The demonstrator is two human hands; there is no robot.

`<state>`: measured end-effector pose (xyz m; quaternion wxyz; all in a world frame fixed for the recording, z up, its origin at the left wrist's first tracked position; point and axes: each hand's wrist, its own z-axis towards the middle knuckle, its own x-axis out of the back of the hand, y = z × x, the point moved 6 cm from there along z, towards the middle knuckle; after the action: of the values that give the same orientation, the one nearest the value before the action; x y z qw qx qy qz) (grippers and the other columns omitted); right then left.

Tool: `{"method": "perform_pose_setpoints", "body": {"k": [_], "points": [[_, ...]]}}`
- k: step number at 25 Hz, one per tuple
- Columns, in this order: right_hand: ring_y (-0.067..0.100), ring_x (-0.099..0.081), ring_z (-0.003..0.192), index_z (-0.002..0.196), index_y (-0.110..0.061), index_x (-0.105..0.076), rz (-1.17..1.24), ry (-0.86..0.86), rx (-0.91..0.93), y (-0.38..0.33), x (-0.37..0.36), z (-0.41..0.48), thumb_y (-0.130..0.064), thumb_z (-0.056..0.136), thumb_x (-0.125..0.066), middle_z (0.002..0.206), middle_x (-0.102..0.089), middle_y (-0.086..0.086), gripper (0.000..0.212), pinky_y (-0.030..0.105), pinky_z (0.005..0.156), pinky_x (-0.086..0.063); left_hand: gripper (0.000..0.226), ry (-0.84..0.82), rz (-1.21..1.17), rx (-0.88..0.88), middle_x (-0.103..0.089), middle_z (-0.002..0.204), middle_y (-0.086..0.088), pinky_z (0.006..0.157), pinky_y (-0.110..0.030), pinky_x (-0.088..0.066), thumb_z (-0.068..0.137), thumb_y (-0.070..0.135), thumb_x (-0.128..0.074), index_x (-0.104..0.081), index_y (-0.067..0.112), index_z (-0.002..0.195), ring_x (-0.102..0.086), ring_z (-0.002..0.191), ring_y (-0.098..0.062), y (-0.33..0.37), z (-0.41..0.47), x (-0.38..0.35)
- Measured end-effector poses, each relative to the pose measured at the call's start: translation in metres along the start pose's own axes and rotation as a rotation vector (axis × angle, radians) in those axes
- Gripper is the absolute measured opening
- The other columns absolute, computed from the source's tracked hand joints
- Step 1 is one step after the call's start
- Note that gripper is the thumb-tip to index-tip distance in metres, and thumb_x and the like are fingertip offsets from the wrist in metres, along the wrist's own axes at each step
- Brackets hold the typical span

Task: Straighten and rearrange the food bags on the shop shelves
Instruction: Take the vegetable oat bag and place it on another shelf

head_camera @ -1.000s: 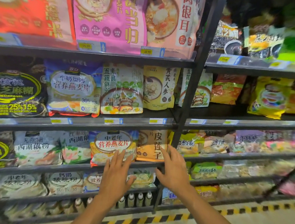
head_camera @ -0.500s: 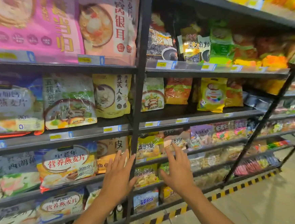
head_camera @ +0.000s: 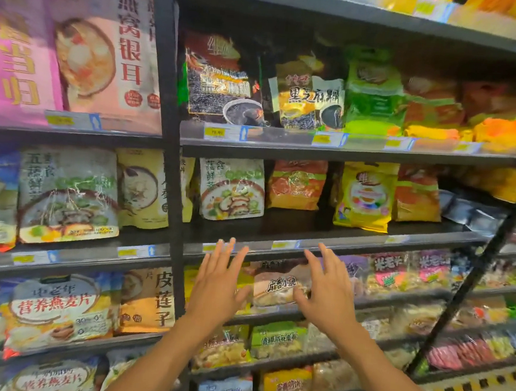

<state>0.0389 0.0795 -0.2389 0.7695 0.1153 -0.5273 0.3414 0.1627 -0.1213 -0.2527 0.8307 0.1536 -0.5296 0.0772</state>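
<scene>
Both my hands are raised in front of the right shelf bay, fingers spread and holding nothing. My left hand [head_camera: 219,281] and my right hand [head_camera: 325,288] flank a clear snack bag with a brown label [head_camera: 277,286] on the third shelf; neither touches it. One shelf up stand a white vegetable-print bag [head_camera: 231,188], an orange bag [head_camera: 296,184], a yellow bag [head_camera: 366,196] and another orange bag [head_camera: 417,195]. Black sesame bags [head_camera: 222,84] and a green bag [head_camera: 373,90] fill the shelf above.
A black upright post [head_camera: 172,164] divides the left bay from the right bay. The left bay holds large pink, white and yellow cereal bags [head_camera: 68,192]. A slanted black brace [head_camera: 479,268] crosses the right side. Yellow-black tape [head_camera: 479,382] marks the floor edge.
My view has swung right from the left bay to the right bay. Both hands rose and moved right with it, from the yellow bag by the post to the clear snack bag.
</scene>
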Motion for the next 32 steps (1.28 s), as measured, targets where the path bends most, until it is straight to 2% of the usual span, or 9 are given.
{"method": "perform_pose_setpoints", "body": {"k": [10,15,18,20,22,24,27,30,32], "points": [[0.028,-0.024,0.156,0.158,-0.024,-0.036,0.157,-0.036,0.116,0.025,-0.034,0.100,-0.054,0.087,-0.067,0.169,-0.023,0.005,0.083,0.052,0.125,-0.029,0.085,-0.003,-0.105,0.206,-0.003,0.175,0.003,0.130,-0.047,-0.016,0.099,0.056,-0.056,-0.010,0.030,0.166,0.005,0.161,-0.021,-0.010,0.077,-0.018],[0.022,-0.019,0.158,0.162,-0.024,-0.029,0.289,-0.098,0.132,0.020,-0.065,0.166,-0.055,0.090,-0.064,0.171,-0.022,0.001,0.086,0.045,0.126,-0.026,0.093,-0.032,-0.252,0.399,-0.015,0.173,-0.003,0.128,-0.041,-0.022,0.096,0.053,-0.065,-0.016,0.015,0.164,-0.006,0.161,-0.022,-0.054,0.137,-0.045],[0.027,-0.029,0.154,0.160,-0.016,-0.032,0.303,-0.198,0.127,0.016,-0.092,0.209,-0.061,0.090,-0.062,0.163,-0.037,0.008,0.089,0.045,0.123,-0.033,0.068,-0.093,-0.332,0.573,-0.058,0.130,-0.013,0.102,-0.040,-0.047,0.088,0.056,-0.073,-0.053,0.005,0.129,-0.050,0.136,-0.033,-0.090,0.173,-0.061],[0.032,-0.041,0.143,0.153,-0.010,-0.038,0.311,-0.310,0.080,0.014,-0.112,0.236,-0.065,0.089,-0.063,0.149,-0.050,0.012,0.087,0.045,0.113,-0.043,0.068,-0.154,-0.399,0.643,-0.066,0.106,-0.012,0.084,-0.038,-0.050,0.086,0.062,-0.072,-0.060,0.002,0.114,-0.063,0.117,-0.035,-0.104,0.189,-0.065],[0.036,-0.037,0.147,0.159,-0.011,-0.029,0.364,-0.439,0.036,0.009,-0.136,0.261,-0.063,0.089,-0.066,0.156,-0.044,0.014,0.095,0.047,0.115,-0.041,0.087,-0.199,-0.479,0.697,-0.061,0.139,-0.017,0.102,-0.036,-0.045,0.089,0.060,-0.071,-0.047,0.000,0.147,-0.052,0.136,-0.035,-0.116,0.203,-0.072],[0.034,-0.024,0.155,0.165,-0.015,-0.013,0.441,-0.545,-0.001,0.001,-0.159,0.280,-0.056,0.091,-0.069,0.169,-0.026,0.010,0.101,0.044,0.123,-0.031,0.102,-0.149,-0.596,0.701,-0.034,0.165,-0.013,0.120,-0.034,-0.029,0.090,0.047,-0.076,-0.018,0.006,0.163,-0.031,0.153,-0.030,-0.130,0.218,-0.079],[0.031,-0.021,0.158,0.166,-0.017,-0.007,0.523,-0.622,-0.119,-0.004,-0.189,0.303,-0.045,0.092,-0.073,0.173,-0.019,0.006,0.103,0.042,0.125,-0.027,0.120,-0.130,-0.669,0.773,-0.023,0.171,-0.011,0.120,-0.036,-0.029,0.085,0.048,-0.080,0.002,0.011,0.165,-0.029,0.154,-0.031,-0.156,0.232,-0.094],[0.029,-0.024,0.157,0.167,-0.018,-0.007,0.614,-0.618,-0.195,-0.009,-0.202,0.322,-0.028,0.093,-0.072,0.173,-0.019,0.005,0.099,0.040,0.122,-0.029,0.118,-0.174,-0.691,0.798,-0.031,0.168,-0.008,0.118,-0.037,-0.034,0.084,0.053,-0.080,-0.001,0.018,0.166,-0.035,0.152,-0.032,-0.174,0.239,-0.114],[0.025,-0.038,0.146,0.165,-0.015,-0.014,0.721,-0.623,-0.208,-0.013,-0.204,0.331,-0.013,0.094,-0.068,0.167,-0.032,0.007,0.090,0.037,0.111,-0.037,0.128,-0.125,-0.723,0.760,-0.033,0.167,-0.005,0.120,-0.037,-0.035,0.076,0.055,-0.086,-0.001,0.024,0.166,-0.036,0.151,-0.029,-0.179,0.243,-0.115]]}}
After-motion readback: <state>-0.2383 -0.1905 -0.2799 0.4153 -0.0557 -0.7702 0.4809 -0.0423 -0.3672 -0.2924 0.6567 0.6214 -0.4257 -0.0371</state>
